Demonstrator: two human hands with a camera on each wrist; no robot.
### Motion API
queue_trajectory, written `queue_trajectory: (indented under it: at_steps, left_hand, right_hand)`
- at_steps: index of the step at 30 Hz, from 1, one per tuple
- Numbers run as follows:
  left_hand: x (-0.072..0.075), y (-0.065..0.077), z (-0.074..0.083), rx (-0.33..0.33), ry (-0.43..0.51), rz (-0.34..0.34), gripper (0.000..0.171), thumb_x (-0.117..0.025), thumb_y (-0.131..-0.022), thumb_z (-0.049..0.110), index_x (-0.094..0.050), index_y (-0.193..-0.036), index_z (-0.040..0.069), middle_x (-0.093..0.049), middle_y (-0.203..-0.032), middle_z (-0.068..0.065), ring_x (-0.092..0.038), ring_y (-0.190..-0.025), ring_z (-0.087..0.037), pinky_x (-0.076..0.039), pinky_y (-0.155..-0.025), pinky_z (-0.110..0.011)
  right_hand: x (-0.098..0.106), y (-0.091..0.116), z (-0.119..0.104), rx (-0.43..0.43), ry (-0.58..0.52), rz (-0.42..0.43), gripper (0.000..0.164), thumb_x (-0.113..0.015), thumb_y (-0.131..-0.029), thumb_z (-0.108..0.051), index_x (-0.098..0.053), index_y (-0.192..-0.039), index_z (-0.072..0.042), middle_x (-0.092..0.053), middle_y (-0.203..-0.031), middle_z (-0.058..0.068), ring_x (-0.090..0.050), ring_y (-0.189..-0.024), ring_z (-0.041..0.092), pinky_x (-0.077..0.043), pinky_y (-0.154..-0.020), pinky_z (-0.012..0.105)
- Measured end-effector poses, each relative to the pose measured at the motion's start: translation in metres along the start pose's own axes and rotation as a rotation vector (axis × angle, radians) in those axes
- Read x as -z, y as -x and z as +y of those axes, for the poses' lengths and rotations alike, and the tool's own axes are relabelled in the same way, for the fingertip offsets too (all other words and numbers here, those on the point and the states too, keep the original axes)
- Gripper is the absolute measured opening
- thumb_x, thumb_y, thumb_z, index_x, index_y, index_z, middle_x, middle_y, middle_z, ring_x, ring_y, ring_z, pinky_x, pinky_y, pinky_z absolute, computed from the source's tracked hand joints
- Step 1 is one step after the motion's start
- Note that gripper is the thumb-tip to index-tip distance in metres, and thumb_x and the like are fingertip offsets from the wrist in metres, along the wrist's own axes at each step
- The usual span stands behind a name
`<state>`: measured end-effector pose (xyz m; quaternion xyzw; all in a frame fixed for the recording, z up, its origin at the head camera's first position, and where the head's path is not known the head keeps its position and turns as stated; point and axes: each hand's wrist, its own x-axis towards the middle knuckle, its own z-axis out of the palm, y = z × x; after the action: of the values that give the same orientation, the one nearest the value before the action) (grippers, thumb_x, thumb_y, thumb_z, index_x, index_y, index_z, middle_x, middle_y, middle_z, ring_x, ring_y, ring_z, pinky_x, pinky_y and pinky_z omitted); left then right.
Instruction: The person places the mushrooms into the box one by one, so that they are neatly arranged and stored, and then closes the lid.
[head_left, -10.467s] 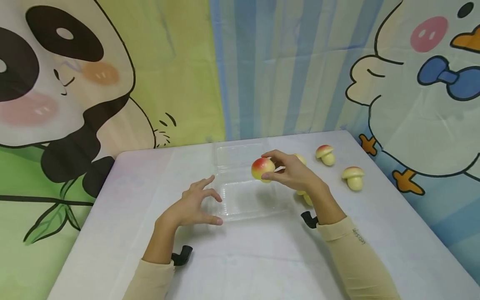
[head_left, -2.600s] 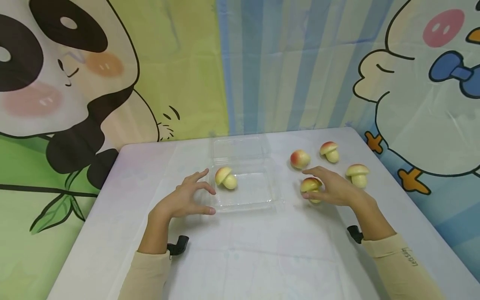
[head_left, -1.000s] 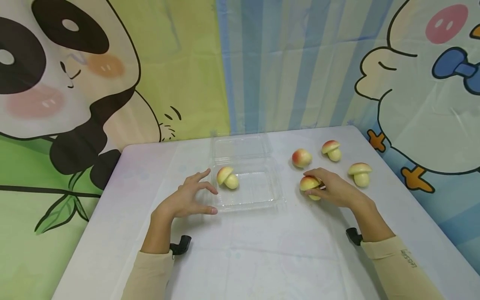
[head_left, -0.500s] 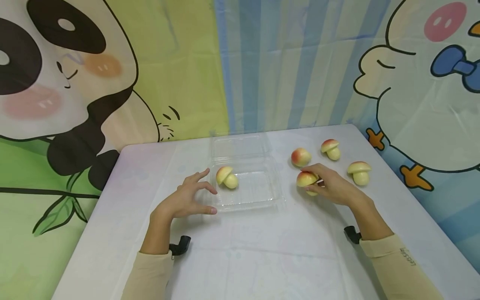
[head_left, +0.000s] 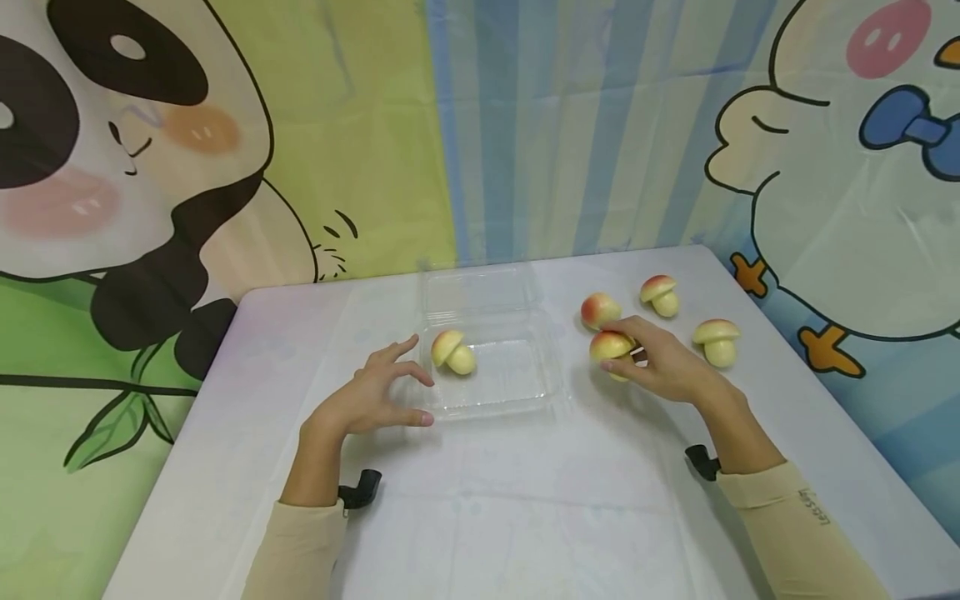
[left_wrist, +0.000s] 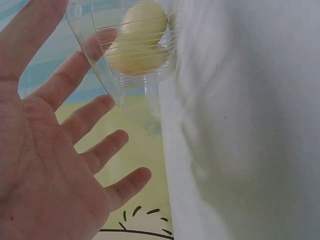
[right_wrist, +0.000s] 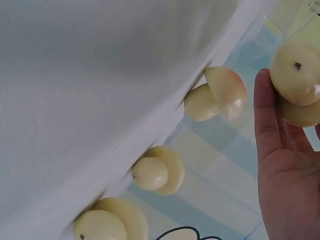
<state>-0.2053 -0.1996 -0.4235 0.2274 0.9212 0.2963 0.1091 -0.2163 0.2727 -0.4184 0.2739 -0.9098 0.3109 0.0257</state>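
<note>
My right hand point(head_left: 667, 367) holds a toy mushroom point(head_left: 610, 345) with a red and yellow cap between thumb and fingers. The right wrist view shows the pale stem end of this mushroom point(right_wrist: 295, 72), away from the tabletop. My left hand point(head_left: 367, 396) has its fingers spread beside the left edge of a clear plastic clamshell box point(head_left: 510, 375), palm toward it. One mushroom point(head_left: 453, 353) lies at the left end of the box; the left wrist view shows that mushroom point(left_wrist: 137, 42) through the ribbed clear wall, with fingertips at the wall.
Right of the box, three more mushrooms rest on the white table point(head_left: 540, 508): one with its cap toward me point(head_left: 600, 310), one behind it point(head_left: 660, 296), and one farther right point(head_left: 717, 342). The box's lid point(head_left: 480, 290) lies open toward the patterned backdrop point(head_left: 540, 125).
The right hand put one mushroom into the box's left end, then took hold of another. In the last second it lifted that one slightly, moving up and left. The left hand stays put.
</note>
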Motion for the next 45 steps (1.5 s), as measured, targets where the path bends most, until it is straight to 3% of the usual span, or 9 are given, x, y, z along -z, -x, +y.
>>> queue_trajectory:
  at_steps: [7, 12, 21, 29, 37, 45]
  left_hand:
    - [-0.002, -0.002, -0.002, -0.004, 0.011, 0.001, 0.052, -0.088, -0.073, 0.058, -0.072, -0.114, 0.03, -0.017, -0.172, 0.006, -0.01, -0.157, -0.038, -0.016, -0.109, -0.082]
    - [-0.002, -0.002, -0.002, -0.006, 0.012, 0.003, 0.052, -0.088, -0.073, 0.058, -0.072, -0.113, 0.031, -0.018, -0.172, 0.003, -0.01, -0.157, -0.037, -0.018, -0.109, -0.082]
    - [0.0, 0.0, -0.007, 0.0, 0.0, 0.018, 0.052, -0.088, -0.072, 0.059, -0.072, -0.113, 0.032, -0.017, -0.172, 0.003, -0.012, -0.157, -0.035, -0.021, -0.11, -0.079]
    - [0.0, -0.001, -0.005, -0.018, 0.007, 0.01, 0.052, -0.087, -0.073, 0.06, -0.072, -0.113, 0.031, -0.018, -0.172, 0.002, -0.012, -0.157, -0.036, -0.018, -0.109, -0.082]
    - [0.0, -0.001, -0.003, -0.007, -0.003, 0.012, 0.051, -0.088, -0.072, 0.059, -0.072, -0.112, 0.031, -0.018, -0.172, 0.001, -0.011, -0.157, -0.038, -0.019, -0.108, -0.082]
    - [0.001, 0.001, -0.002, -0.013, -0.003, 0.007, 0.051, -0.087, -0.074, 0.059, -0.072, -0.113, 0.029, -0.018, -0.172, -0.001, -0.01, -0.157, -0.04, -0.016, -0.108, -0.083]
  right_hand:
    - [0.001, -0.007, -0.005, 0.059, 0.006, 0.036, 0.053, -0.076, -0.096, -0.02, -0.053, -0.141, -0.005, -0.062, -0.124, 0.005, -0.064, -0.104, 0.02, -0.059, -0.083, 0.039]
    - [0.004, -0.016, -0.012, 0.048, -0.009, 0.026, 0.055, -0.077, -0.095, -0.021, -0.053, -0.141, -0.005, -0.062, -0.123, 0.006, -0.067, -0.104, 0.022, -0.06, -0.084, 0.042]
    - [0.005, -0.038, -0.027, 0.147, -0.074, 0.02, 0.052, -0.079, -0.093, -0.02, -0.057, -0.138, -0.005, -0.056, -0.136, 0.007, -0.062, -0.113, 0.018, -0.06, -0.085, 0.038]
    - [-0.006, -0.047, -0.037, 0.142, -0.189, 0.011, 0.053, -0.081, -0.089, -0.014, -0.06, -0.137, -0.006, -0.062, -0.12, 0.006, -0.066, -0.102, 0.017, -0.06, -0.087, 0.035]
    - [-0.017, -0.056, -0.046, 0.188, -0.217, 0.073, 0.056, -0.082, -0.087, -0.01, -0.06, -0.138, -0.004, -0.066, -0.125, 0.009, -0.063, -0.103, 0.019, -0.059, -0.085, 0.032]
    - [-0.025, -0.066, -0.051, 0.155, -0.216, 0.007, 0.057, -0.081, -0.09, -0.017, -0.058, -0.141, -0.004, -0.065, -0.133, 0.008, -0.067, -0.108, 0.019, -0.06, -0.088, 0.034]
